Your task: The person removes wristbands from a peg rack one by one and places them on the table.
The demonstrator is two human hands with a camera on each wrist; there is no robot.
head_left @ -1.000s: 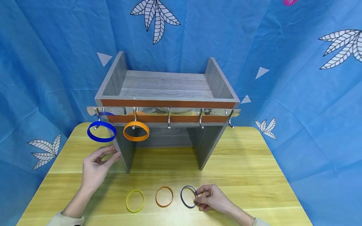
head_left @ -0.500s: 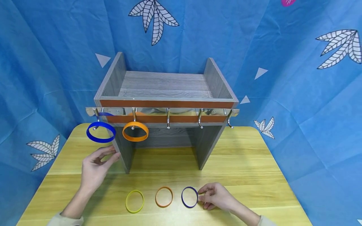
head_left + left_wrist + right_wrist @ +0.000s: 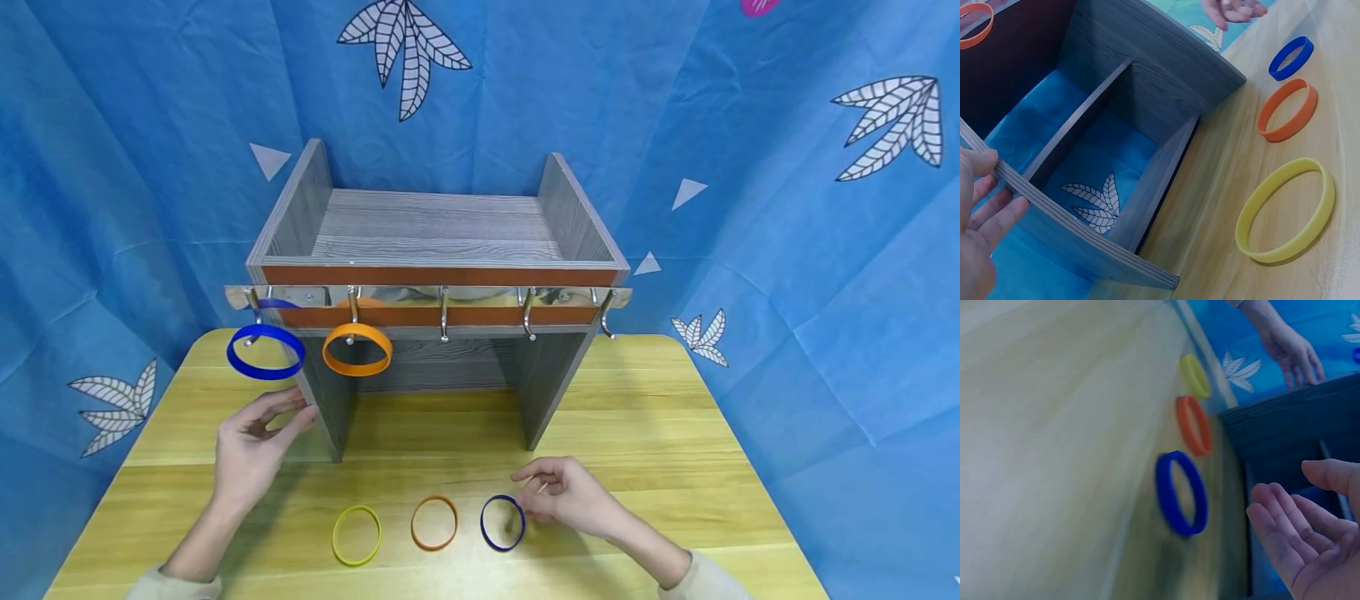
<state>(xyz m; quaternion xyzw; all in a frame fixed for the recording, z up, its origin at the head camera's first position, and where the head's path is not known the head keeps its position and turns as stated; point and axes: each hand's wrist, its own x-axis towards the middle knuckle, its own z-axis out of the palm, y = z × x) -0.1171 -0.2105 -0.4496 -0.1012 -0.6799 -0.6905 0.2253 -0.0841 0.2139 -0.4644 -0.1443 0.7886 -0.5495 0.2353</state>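
Note:
My left hand (image 3: 246, 454) grips the front edge of the grey shelf's left side panel (image 3: 1094, 237), thumb on one face and fingers on the other. Low over the table, my right hand (image 3: 568, 498) is beside a dark blue wristband (image 3: 1165, 494), its fingers loosely extended and holding nothing in the right wrist view. The blue band lies flat at the right end of a row, with an orange wristband (image 3: 1291, 129) in the middle and a yellow wristband (image 3: 1282, 253) at the left. A blue band (image 3: 262, 373) and an orange band (image 3: 356, 369) hang from hooks above.
A shiny metal rail (image 3: 480, 295) with several hooks runs across the front of the grey wood-grain shelf (image 3: 442, 225). The shelf stands on a wooden table (image 3: 645, 467). Blue cloth (image 3: 585, 92) with leaf prints hangs behind.
My right hand has let go of the blue wristband on the table, then lifted a little and moved toward the shelf. The left hand keeps its grip on the panel.

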